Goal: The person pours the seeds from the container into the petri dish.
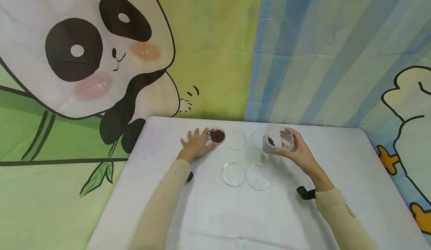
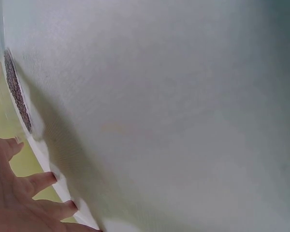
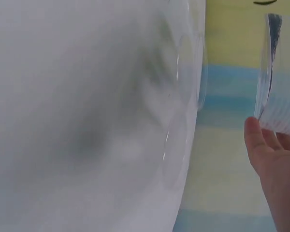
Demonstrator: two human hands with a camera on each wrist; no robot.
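My left hand (image 1: pixel 196 144) lies low at the table's far edge, its thumb and index finger holding a petri dish (image 1: pixel 216 136) by its sides. Dark brown granules cover most of that dish, with a pale patch at the left. The other fingers spread out straight, as the left wrist view also shows. Above the table, my right hand (image 1: pixel 296 149) grips a clear plastic tub (image 1: pixel 268 148) by its right side, thumb in front. The tub is tilted, and some dark granules (image 3: pixel 274 30) lie against its wall.
Beside the filled dish is a clear round dish (image 1: pixel 236 140); another (image 1: pixel 256 139) is partly behind the tub. Nearer me, two more clear round pieces (image 1: pixel 234 173) (image 1: pixel 258 176) lie side by side. A printed curtain (image 1: pixel 219 55) hangs behind the white table (image 1: pixel 208 220).
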